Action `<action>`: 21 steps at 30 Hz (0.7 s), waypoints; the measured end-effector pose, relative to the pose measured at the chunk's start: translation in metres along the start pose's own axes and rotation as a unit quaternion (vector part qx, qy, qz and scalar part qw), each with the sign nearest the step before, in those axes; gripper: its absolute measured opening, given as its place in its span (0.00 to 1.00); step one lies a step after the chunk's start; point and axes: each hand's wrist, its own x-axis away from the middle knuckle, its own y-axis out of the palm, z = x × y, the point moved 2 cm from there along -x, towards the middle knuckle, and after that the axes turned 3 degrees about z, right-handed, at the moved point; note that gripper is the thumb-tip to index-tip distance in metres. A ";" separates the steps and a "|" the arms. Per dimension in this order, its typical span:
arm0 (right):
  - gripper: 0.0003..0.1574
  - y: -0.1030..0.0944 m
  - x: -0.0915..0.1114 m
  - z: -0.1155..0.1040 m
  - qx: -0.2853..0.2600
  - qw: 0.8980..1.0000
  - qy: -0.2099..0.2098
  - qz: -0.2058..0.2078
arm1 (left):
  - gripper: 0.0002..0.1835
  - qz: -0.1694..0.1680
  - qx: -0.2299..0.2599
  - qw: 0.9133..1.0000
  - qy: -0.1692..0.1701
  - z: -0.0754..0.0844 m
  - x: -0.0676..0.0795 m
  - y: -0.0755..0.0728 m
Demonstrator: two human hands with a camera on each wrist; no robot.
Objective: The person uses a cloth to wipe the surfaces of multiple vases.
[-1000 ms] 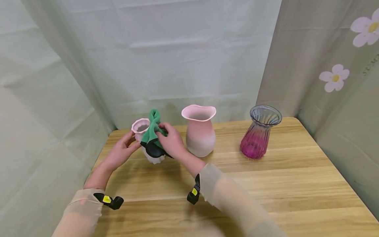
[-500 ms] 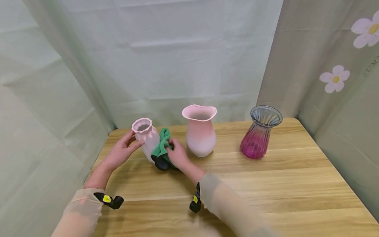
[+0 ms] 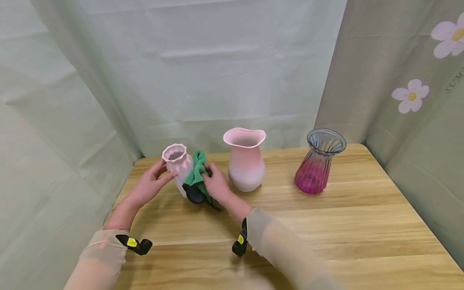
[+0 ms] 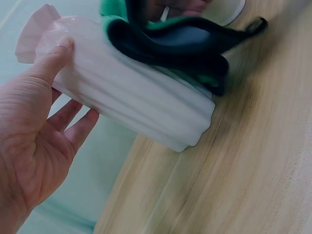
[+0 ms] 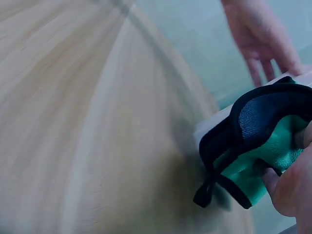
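A small pale pink vase [image 3: 182, 169] with a scalloped rim and fluted sides stands at the table's back left. My left hand [image 3: 148, 186] grips it just below the rim, with the thumb on the near side and fingers behind, as the left wrist view shows. My right hand [image 3: 217, 185] pinches a bunched green cloth [image 3: 195, 173] with black edging and a dark underside. The cloth lies against the vase's right side and hides part of it. In the right wrist view a loop dangles from the cloth's corner.
To the right of the cloth stands a larger pink-and-white vase [image 3: 246, 165] with a wavy rim. Farther right is a ribbed glass vase [image 3: 316, 165], grey above and magenta below. The wooden table [image 3: 326, 241] meets cloth curtains [image 3: 232, 68] at the back and sides.
My right hand has brought the cloth down from near the vase's rim along its right side, then slightly back up. My left hand keeps its grip below the rim.
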 end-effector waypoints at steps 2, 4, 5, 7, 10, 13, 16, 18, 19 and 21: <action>0.12 -0.002 -0.002 -0.012 -0.010 1.000 -0.001 0.001 | 0.38 -0.001 0.000 1.000 -0.003 0.000 0.000 0.000; 0.12 -0.005 -0.004 -0.024 -0.020 1.000 -0.003 0.000 | 0.38 -0.001 -0.003 1.000 -0.007 0.000 0.001 -0.001; 0.12 -0.006 -0.005 -0.030 -0.022 1.000 -0.008 0.001 | 0.38 -0.002 -0.003 1.000 -0.006 0.000 0.001 -0.001; 0.11 -0.009 -0.007 -0.041 -0.028 0.999 -0.018 -0.001 | 0.38 -0.004 -0.004 1.000 -0.001 0.000 0.001 -0.001; 0.11 -0.012 -0.010 -0.054 -0.026 0.999 -0.043 -0.004 | 0.38 -0.007 -0.002 1.000 0.008 -0.001 0.001 -0.002; 0.12 -0.013 -0.012 -0.061 -0.022 0.998 -0.059 -0.011 | 0.37 -0.007 0.003 1.000 0.015 -0.002 0.001 -0.003; 0.13 -0.016 -0.012 -0.062 -0.021 0.997 -0.067 -0.022 | 0.37 -0.008 0.006 1.000 0.018 -0.003 0.000 -0.003; 0.13 -0.019 -0.013 -0.060 -0.024 0.997 -0.070 -0.027 | 0.38 -0.008 0.004 1.000 0.013 -0.004 -0.001 -0.002; 0.14 -0.021 -0.013 -0.059 -0.026 0.997 -0.073 -0.029 | 0.37 -0.007 0.005 1.000 0.009 -0.003 -0.001 -0.002; 0.14 -0.026 -0.012 -0.057 -0.029 0.996 -0.075 -0.030 | 0.37 -0.007 0.002 1.000 0.002 -0.003 -0.001 -0.001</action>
